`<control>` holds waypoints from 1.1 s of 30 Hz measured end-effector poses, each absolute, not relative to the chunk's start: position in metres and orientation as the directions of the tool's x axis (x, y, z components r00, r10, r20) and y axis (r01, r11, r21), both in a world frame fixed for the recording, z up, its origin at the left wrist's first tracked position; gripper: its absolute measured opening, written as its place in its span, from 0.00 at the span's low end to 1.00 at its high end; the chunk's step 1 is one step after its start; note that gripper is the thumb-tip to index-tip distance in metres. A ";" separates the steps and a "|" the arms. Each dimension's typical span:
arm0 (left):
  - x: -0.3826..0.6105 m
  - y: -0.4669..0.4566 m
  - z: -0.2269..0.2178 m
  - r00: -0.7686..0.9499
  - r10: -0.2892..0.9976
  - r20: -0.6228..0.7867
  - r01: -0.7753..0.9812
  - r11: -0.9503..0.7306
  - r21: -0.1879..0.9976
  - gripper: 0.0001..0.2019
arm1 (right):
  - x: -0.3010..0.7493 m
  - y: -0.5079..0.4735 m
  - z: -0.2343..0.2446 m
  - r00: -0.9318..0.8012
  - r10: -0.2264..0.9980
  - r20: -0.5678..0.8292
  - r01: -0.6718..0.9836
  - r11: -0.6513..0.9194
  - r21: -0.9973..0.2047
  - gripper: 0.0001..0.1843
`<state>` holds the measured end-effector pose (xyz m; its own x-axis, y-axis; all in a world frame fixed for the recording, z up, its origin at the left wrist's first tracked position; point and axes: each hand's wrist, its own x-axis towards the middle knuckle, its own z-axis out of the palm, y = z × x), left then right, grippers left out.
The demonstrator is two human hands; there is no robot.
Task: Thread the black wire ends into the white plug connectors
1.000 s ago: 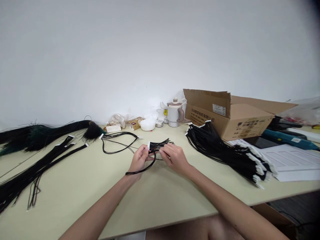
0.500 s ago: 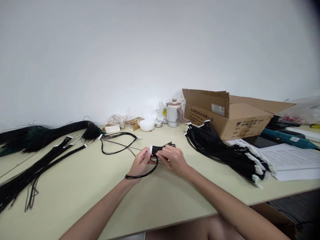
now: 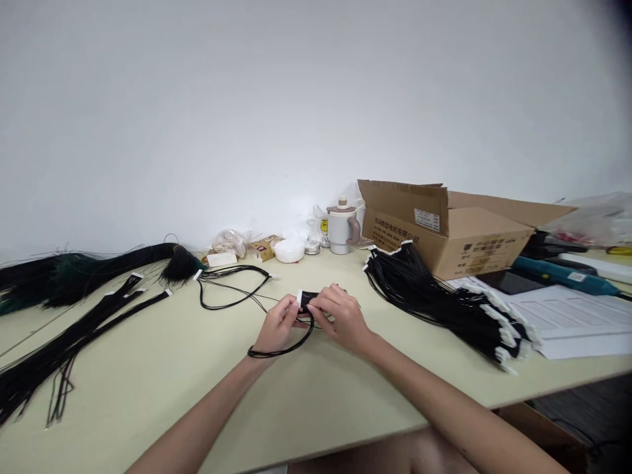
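Observation:
Over the middle of the table, both hands hold a black wire harness (image 3: 309,298) that has a white connector (image 3: 299,297) at its left end. My left hand (image 3: 276,324) is closed, thumb and fingers gripping the harness at that connector. Just right of it, my right hand (image 3: 342,315) pinches the black wires with its fingertips. Some wires loop down and lie across my left wrist. A looped harness (image 3: 232,306) with white connectors lies on the table beyond my left hand. The fingers partly hide the wires between the hands.
Black wire bundles (image 3: 93,322) spread over the left side. A pile of harnesses (image 3: 429,296) lies right, before an open cardboard box (image 3: 486,243). A lidded mug (image 3: 340,230), a white bowl (image 3: 289,250) and a small carton (image 3: 265,247) stand by the wall. Printed papers (image 3: 577,322) lie far right.
My right hand's fingers have shifted slightly on the wires, and now cover more of the harness's right end. The left hand keeps its grip. The view has moved a little.

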<state>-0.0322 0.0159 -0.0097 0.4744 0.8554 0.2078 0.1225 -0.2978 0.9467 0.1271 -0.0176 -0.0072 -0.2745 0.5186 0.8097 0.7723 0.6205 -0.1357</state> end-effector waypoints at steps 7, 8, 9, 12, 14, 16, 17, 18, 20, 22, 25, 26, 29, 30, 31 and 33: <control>-0.036 0.017 -0.007 0.425 0.860 0.283 0.317 -0.434 0.843 0.17 | 0.122 -0.020 0.000 -0.194 0.573 0.796 0.815 0.546 -0.194 0.20; -0.038 0.019 -0.007 0.398 0.865 0.307 0.342 -0.450 0.825 0.17 | 0.120 -0.019 -0.001 -0.226 0.584 0.780 0.803 0.564 -0.190 0.17; -0.040 0.022 -0.007 0.368 0.866 0.340 0.373 -0.472 0.799 0.17 | 0.119 -0.019 -0.001 -0.235 0.596 0.768 0.788 0.579 -0.208 0.13; -0.048 0.035 -0.011 0.283 0.829 0.482 0.506 -0.556 0.660 0.18 | 0.120 -0.025 0.008 -0.126 0.698 0.705 0.660 0.590 -0.466 0.11; -0.052 0.044 -0.015 0.257 0.773 0.580 0.579 -0.604 0.548 0.17 | 0.127 -0.034 0.023 -0.060 0.822 0.566 0.456 0.527 -0.717 0.15; -0.053 0.046 -0.017 0.307 0.720 0.623 0.601 -0.654 0.460 0.16 | 0.139 -0.045 0.041 -0.035 0.902 0.430 0.251 0.424 -0.870 0.19; -0.053 0.044 -0.017 0.363 0.713 0.600 0.593 -0.673 0.441 0.16 | 0.147 -0.050 0.050 -0.002 0.922 0.388 0.205 0.380 -0.902 0.20; -0.052 0.040 -0.017 0.446 0.700 0.558 0.569 -0.703 0.427 0.17 | 0.156 -0.056 0.060 0.055 0.924 0.377 0.181 0.362 -0.914 0.21; -0.050 0.029 -0.016 0.631 0.621 0.465 0.482 -0.784 0.391 0.19 | 0.179 -0.065 0.079 0.180 0.885 0.430 0.215 0.391 -0.895 0.22; -0.048 0.020 -0.014 0.757 0.486 0.437 0.363 -0.868 0.338 0.20 | 0.204 -0.072 0.097 0.315 0.761 0.568 0.330 0.473 -0.817 0.21; -0.048 0.014 -0.012 0.770 0.396 0.500 0.289 -0.916 0.279 0.21 | 0.243 -0.080 0.122 0.448 0.479 0.755 0.522 0.546 -0.656 0.19; -0.049 0.014 -0.011 0.752 0.407 0.518 0.306 -0.912 0.273 0.21 | 0.254 -0.081 0.129 0.461 0.388 0.798 0.585 0.544 -0.602 0.19; -0.050 0.018 -0.012 0.706 0.487 0.514 0.399 -0.873 0.280 0.22 | 0.287 -0.086 0.135 0.397 0.254 0.882 0.730 0.495 -0.471 0.18; -0.050 0.019 -0.012 0.701 0.511 0.498 0.425 -0.860 0.283 0.22 | 0.296 -0.088 0.133 0.362 0.273 0.892 0.758 0.470 -0.451 0.17; -0.049 0.019 -0.012 0.700 0.527 0.481 0.443 -0.850 0.286 0.21 | 0.306 -0.089 0.128 0.325 0.325 0.888 0.779 0.441 -0.446 0.17; -0.047 0.020 -0.013 0.708 0.546 0.448 0.464 -0.838 0.289 0.21 | 0.323 -0.091 0.113 0.247 0.475 0.844 0.832 0.342 -0.436 0.17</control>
<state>-0.0474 0.0200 -0.0130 0.7078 0.5461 0.4480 0.4636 -0.8377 0.2887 0.3229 -0.0913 0.1132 0.2474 0.4753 0.8443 0.8321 0.3422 -0.4364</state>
